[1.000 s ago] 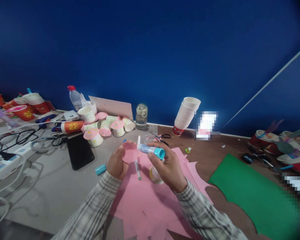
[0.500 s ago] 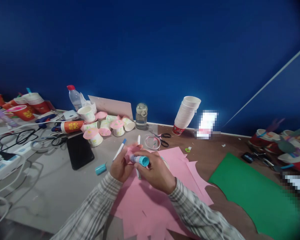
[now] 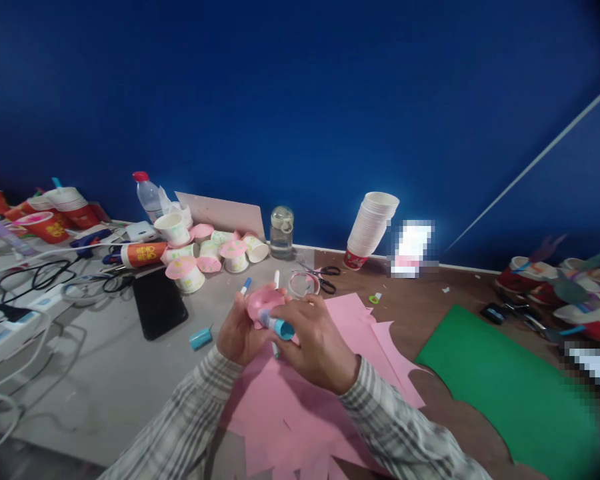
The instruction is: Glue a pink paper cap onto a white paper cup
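Toward the tabletop's (image 3: pixel 105 380) near edge, left of the hands, a loose turquoise cap (image 3: pixel 201 339) lies on its side and could roll if bumped. The left hand (image 3: pixel 236 335) has its fingers curled around a pink paper disc (image 3: pixel 261 300), raised above the tabletop's middle; heavy pressure could crease or tear it. The right hand (image 3: pixel 323 343) grips a glue stick (image 3: pixel 284 328) that appears against the disc; slipping past the rim might smear the pink sheets (image 3: pixel 300 417) beneath. Beside the far edge, the leaning paper-cup stack (image 3: pixel 369 227) could topple if knocked.
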Motion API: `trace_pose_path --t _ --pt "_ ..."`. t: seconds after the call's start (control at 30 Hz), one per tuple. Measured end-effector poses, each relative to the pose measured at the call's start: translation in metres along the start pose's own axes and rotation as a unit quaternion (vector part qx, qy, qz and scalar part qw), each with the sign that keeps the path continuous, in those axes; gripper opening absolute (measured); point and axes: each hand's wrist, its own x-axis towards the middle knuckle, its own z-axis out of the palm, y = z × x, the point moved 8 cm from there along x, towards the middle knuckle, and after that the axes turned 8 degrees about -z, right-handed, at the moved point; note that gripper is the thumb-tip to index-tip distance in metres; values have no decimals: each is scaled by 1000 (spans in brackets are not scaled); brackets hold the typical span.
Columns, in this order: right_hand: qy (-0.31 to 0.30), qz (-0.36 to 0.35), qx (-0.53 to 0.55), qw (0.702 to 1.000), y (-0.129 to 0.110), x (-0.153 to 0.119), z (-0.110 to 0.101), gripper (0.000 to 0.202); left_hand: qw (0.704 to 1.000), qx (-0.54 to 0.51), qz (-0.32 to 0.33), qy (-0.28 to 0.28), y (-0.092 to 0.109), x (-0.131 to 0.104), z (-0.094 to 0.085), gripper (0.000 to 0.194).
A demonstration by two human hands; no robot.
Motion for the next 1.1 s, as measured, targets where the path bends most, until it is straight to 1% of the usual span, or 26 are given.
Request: trace_pose_path --t 0.07,0.1,0.17,0.23,0.33,0.43,0.5,0.57,0.63,0.7,0.77,0.83,0.97,1.1 --pt "-38 -39 -12 998 -8 2 1 29 1000 0 -11 -9 -1 1 1 61" --pt "-47 -55 -20 997 -11 2 1 32 1000 0 -16 -11 -2 1 1 63" --pt "-50 -77 -26 995 -14 3 -3 35 1000 0 -27 -7 -3 1 -1 66" --pt "-47 -82 -18 995 -13 4 -6 37 999 0 -32 4 -2 2 -5 69" --pt "-31 -61 21 997 -5 3 -12 37 999 5 -30 10 1 1 -8 70" --pt "1 -26 67 997 4 2 -18 34 999 13 -38 -6 2 0 -6 71" --pt "10 -12 71 997 8 1 -19 32 999 23 -39 -20 1 -2 -3 72" --pt "2 -11 48 999 8 1 -17 30 998 42 -27 -24 0 -3 -1 70" --pt "-18 -19 10 1000 5 2 -13 27 998 68 -11 -9 -1 -2 -2 67" --pt "-41 -27 -30 998 2 2 -8 24 996 86 -8 26 -4 0 -7 66" --pt "-54 -30 -61 996 0 2 -4 22 994 85 -15 69 -8 2 -14 65" --pt "-62 -31 -74 995 0 2 -1 20 993 72 -14 95 -9 5 -19 60" --pt "-57 -14 -68 996 6 0 -1 20 994 50 10 98 -5 9 -20 49" --pt "-14 35 -50 998 17 -1 -9 20 994 21 23 108 -3 10 -25 39"
